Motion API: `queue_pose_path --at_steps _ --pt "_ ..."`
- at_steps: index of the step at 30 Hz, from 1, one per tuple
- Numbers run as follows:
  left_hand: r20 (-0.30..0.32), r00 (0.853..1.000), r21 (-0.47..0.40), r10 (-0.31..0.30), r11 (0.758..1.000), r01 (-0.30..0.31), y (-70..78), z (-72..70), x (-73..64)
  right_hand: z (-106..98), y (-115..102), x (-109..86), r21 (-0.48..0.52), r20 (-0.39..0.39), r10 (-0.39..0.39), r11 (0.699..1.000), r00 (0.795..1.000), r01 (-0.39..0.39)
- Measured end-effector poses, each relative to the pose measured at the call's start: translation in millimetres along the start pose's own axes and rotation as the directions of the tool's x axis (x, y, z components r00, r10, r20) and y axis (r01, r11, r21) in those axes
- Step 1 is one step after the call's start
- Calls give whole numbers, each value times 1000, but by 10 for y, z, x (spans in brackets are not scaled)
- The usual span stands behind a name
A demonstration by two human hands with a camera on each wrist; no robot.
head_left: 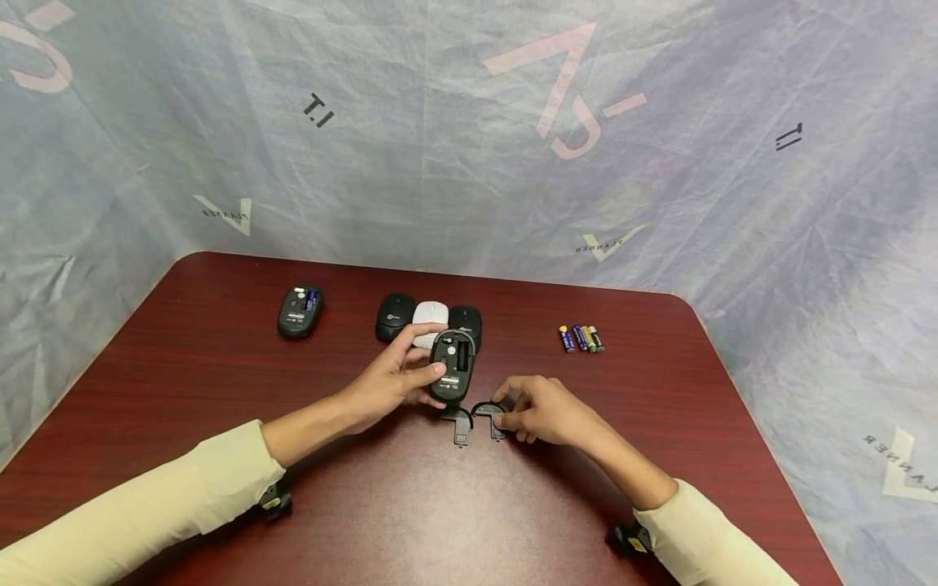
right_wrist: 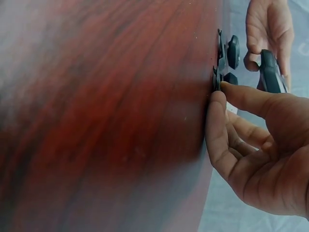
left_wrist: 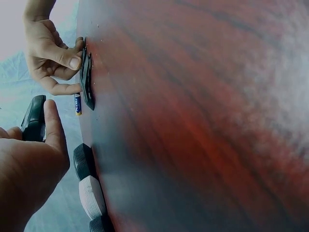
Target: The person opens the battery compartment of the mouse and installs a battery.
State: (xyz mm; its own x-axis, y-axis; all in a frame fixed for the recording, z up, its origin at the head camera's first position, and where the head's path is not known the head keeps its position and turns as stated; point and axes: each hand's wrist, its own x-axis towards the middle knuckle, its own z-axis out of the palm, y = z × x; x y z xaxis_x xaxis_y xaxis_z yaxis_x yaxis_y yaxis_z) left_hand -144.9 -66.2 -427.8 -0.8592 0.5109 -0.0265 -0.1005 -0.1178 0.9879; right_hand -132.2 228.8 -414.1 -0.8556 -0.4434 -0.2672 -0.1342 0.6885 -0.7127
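Dark-red table (head_left: 454, 505): near its far-left corner, one upturned mouse (head_left: 297, 316) contains one battery (head_left: 311, 300) — left hand (head_left: 390, 378) grips an opened mouse (head_left: 453, 377), right hand (head_left: 548, 409) pinches one of two black covers (head_left: 486, 409).

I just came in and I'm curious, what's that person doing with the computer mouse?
The person's left hand holds a black mouse so its underside shows; its battery slot is uncovered and looks empty. The right hand pinches one of two black covers on the table. Loose batteries lie farther right, and another overturned mouse lies left with a blue battery inside.
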Motion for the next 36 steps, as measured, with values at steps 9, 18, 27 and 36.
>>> queue_pose_path --at_steps 9,18,27,36 --pt "8 1000 -10 2 1000 -2 -5 11 -10 -53 48 -41 48 15 -2 999 1000 1" --pt "4 1000 -2 20 1000 -20 -10 -21 -26 -142 168 -106 105 16 30 994 999 -32" --pt "8 1000 -14 15 1000 -15 9 -18 -54 -335 276 -181 152 -2 44 987 999 -43" --pt "10 1000 -30 16 999 -16 42 -6 -67 -588 416 -194 145 -51 66 988 996 -58"
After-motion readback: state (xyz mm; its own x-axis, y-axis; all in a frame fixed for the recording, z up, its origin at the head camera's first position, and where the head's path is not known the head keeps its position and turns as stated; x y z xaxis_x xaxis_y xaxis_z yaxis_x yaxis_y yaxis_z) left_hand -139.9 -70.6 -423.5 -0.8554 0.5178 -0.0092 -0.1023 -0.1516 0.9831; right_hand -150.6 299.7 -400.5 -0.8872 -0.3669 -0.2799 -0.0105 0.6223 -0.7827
